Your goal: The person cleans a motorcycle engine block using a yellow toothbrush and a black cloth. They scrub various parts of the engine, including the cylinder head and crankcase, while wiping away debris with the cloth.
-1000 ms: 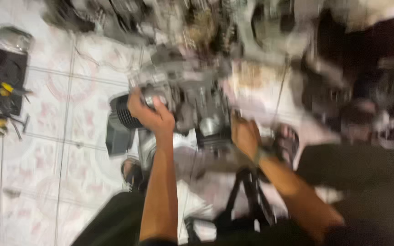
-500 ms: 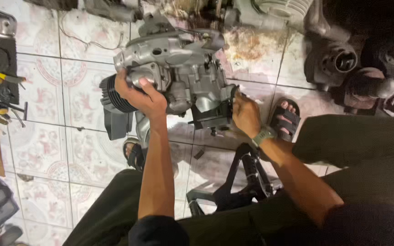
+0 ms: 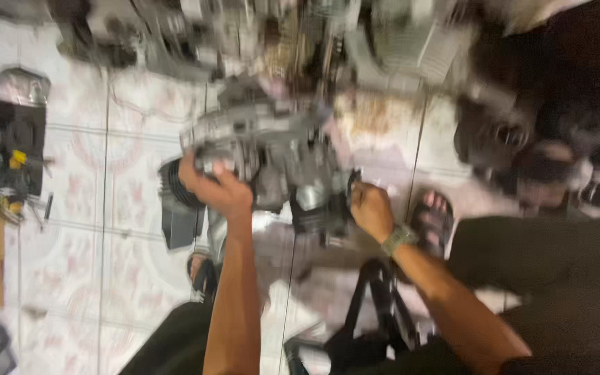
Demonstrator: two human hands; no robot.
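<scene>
A grey metal engine block [image 3: 272,156] hangs above the tiled floor, held between both my hands. My left hand [image 3: 215,186] grips its left side, next to a dark ribbed cylinder part [image 3: 175,184]. My right hand [image 3: 371,210], with a watch on the wrist, grips the lower right side near a black part [image 3: 321,208]. The picture is blurred by motion, so fine details of the engine are unclear.
Several other engine parts lie along the top [image 3: 258,35] and at the right [image 3: 557,160]. A black tray of tools [image 3: 5,156] sits at the left. My sandalled feet [image 3: 433,221] rest on the white patterned tiles [image 3: 105,278]. A black frame stands between my legs [image 3: 376,319].
The view has swung and blurred again after a sharper moment. The engine block and both hands sit slightly lower and more central in the picture; my grip on it is unchanged.
</scene>
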